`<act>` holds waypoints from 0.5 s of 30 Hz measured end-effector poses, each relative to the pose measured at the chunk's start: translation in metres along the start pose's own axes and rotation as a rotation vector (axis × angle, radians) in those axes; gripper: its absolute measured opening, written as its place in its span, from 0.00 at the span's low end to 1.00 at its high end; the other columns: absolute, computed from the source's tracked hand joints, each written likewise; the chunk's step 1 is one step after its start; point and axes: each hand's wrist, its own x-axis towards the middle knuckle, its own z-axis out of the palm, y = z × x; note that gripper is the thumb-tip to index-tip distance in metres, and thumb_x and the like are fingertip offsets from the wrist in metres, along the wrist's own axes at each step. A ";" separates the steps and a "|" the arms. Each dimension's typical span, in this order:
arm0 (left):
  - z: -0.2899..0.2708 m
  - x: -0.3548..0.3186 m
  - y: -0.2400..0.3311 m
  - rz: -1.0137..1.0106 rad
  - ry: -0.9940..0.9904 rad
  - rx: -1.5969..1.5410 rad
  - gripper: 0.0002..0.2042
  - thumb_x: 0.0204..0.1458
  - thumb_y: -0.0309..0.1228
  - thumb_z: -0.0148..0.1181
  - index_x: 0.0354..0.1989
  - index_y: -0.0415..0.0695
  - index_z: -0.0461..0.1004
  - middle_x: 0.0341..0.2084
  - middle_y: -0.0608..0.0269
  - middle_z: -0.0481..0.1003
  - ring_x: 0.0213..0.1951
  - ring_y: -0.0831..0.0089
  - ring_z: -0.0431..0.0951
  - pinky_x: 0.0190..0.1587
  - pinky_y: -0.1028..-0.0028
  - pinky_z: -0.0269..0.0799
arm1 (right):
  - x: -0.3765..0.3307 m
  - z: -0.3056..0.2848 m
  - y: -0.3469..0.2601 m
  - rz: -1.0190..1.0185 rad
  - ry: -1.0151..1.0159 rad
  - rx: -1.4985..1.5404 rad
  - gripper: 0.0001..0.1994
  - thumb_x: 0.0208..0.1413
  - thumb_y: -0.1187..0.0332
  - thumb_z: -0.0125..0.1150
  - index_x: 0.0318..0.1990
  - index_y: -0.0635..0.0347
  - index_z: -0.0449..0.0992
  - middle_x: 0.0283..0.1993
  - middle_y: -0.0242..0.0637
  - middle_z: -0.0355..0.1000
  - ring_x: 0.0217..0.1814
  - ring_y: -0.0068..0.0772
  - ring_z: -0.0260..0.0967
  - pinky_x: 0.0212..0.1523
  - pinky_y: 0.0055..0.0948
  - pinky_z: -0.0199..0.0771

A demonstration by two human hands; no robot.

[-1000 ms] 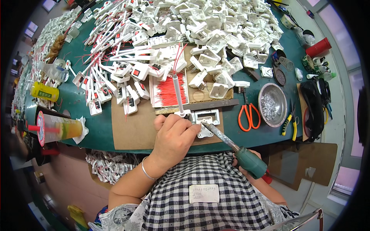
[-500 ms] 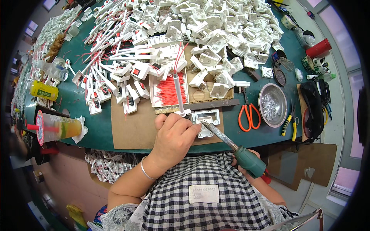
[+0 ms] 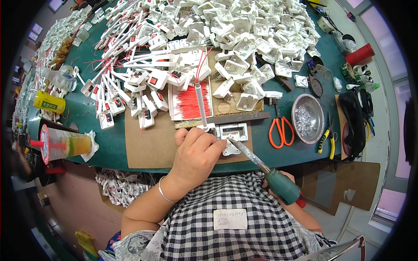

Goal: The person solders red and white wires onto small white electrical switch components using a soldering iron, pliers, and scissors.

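The right hand (image 3: 278, 180) is mostly hidden behind the green handle of the soldering iron (image 3: 282, 186); only a few fingers show, so the grip itself can't be made out. The left hand (image 3: 196, 152) covers whatever lies under its palm, and the near end of the white strip (image 3: 200, 104) vanishes at its fingertips. The iron's tip meets the small white plate (image 3: 233, 138), but the contact is too small to read. At the left, the cup (image 3: 65, 145) blurs toward the dark rim.
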 end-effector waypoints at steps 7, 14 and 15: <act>-0.001 0.001 0.001 -0.005 -0.011 -0.002 0.09 0.37 0.27 0.66 0.29 0.51 0.78 0.23 0.75 0.71 0.31 0.75 0.69 0.40 0.70 0.53 | 0.008 0.000 0.007 -0.542 -0.077 -0.490 0.10 0.44 0.67 0.65 0.27 0.65 0.74 0.22 0.33 0.73 0.24 0.23 0.71 0.29 0.20 0.72; 0.000 0.000 0.000 -0.001 -0.012 0.009 0.08 0.38 0.28 0.65 0.30 0.51 0.78 0.23 0.75 0.71 0.31 0.75 0.69 0.40 0.70 0.53 | 0.011 -0.001 0.007 -0.599 -0.054 -0.627 0.06 0.44 0.70 0.63 0.22 0.63 0.75 0.20 0.32 0.72 0.23 0.23 0.70 0.28 0.19 0.69; 0.000 0.000 0.000 0.001 -0.008 0.010 0.08 0.38 0.28 0.65 0.30 0.51 0.78 0.23 0.75 0.71 0.31 0.75 0.69 0.40 0.70 0.53 | 0.011 -0.001 0.007 -0.616 -0.063 -0.646 0.05 0.43 0.71 0.62 0.22 0.63 0.75 0.20 0.33 0.72 0.23 0.23 0.70 0.27 0.19 0.69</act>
